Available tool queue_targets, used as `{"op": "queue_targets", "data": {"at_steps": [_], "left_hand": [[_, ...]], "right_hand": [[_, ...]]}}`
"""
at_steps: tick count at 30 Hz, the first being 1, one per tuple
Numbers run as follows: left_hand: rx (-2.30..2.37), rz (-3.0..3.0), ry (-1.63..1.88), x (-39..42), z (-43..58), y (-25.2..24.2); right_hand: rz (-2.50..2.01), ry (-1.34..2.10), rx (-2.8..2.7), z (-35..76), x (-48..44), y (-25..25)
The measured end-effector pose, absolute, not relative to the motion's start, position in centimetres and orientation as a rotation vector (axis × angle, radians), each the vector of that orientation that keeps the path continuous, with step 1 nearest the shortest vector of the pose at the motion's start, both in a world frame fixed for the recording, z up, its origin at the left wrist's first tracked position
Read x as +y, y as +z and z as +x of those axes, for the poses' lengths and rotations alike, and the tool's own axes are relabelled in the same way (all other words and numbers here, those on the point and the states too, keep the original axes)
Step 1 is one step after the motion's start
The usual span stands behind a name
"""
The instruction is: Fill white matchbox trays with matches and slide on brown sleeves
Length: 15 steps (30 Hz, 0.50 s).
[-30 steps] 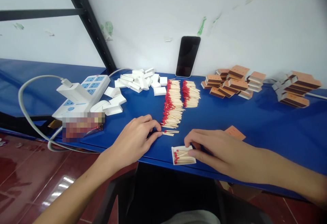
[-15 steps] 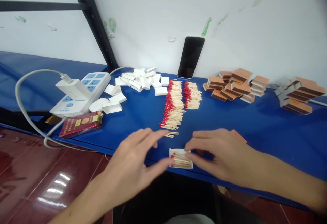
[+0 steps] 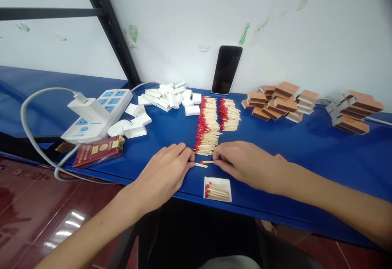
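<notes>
Just below the long row of red-tipped matches (image 3: pixel 209 128), my left hand (image 3: pixel 167 171) pinches the left ends of a few loose matches (image 3: pixel 201 165). Opposite it, my right hand (image 3: pixel 245 162) has thumb and forefinger closed on the right end of a match (image 3: pixel 207 162) whose red head points left. Nearer the table edge lies an open white matchbox tray (image 3: pixel 226 183), partly filled with matches (image 3: pixel 217 191). A second, shorter row of matches (image 3: pixel 229 115) sits to the right of the long one.
White inner trays (image 3: pixel 171 97) lie heaped at the back left, near a power strip (image 3: pixel 118 97) and a red packet (image 3: pixel 99 151). A phone (image 3: pixel 226 69) leans on the wall. Orange matchboxes (image 3: pixel 275 101) are piled at the right, with another stack (image 3: pixel 355 111) farther over.
Both hands have moved up from the open tray to the loose matches below the long row, and their fingers have closed there. The tray stays in place with matches in it.
</notes>
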<state>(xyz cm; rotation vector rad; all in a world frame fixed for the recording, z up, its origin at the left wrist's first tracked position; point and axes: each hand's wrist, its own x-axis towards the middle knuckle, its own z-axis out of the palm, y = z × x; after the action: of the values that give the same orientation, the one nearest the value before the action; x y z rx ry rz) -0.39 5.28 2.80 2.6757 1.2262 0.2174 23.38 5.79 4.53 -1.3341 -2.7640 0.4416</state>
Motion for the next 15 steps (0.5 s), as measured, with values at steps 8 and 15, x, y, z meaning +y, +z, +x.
{"op": "queue_targets", "data": {"at_steps": [8,15], "left_hand": [[1.209,2.844,0.094,4.8,-1.1,2.4],[1.204,2.888,0.000,4.7,-0.8,3.4]], "right_hand": [[-1.642,0.583,-2.620,26.0,3.4,5.5],[-1.397,0.574,-2.656,24.1,1.1,4.8]]}}
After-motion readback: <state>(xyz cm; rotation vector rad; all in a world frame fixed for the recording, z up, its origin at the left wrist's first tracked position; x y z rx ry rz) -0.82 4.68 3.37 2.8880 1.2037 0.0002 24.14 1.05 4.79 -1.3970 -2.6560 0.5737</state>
